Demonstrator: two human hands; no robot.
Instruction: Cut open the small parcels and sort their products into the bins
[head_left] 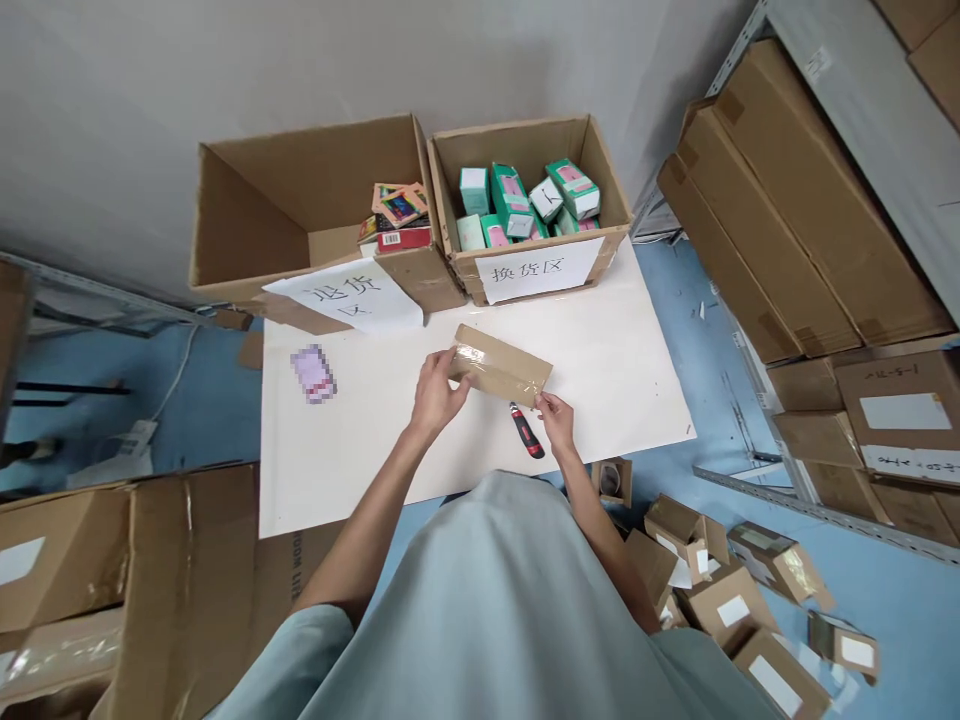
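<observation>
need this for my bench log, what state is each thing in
Cardboard parcel: visible face taped, held by left hand and right hand
Utility knife: lying on table; blade extension unclear
Left carton: open, partly filled
Right carton: open, holding green-and-white boxes
Pixelated item: lying on table, details obscured
Floor cartons: heaped, some open

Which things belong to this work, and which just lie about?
Work, probably:
Flat brown taped cardboard parcel, in left hand and right hand
Red and black cutter
Open brown labelled cardboard boxes

Apparently lying about:
Pixelated purple rectangular item
Scattered brown cardboard boxes, lower right
</observation>
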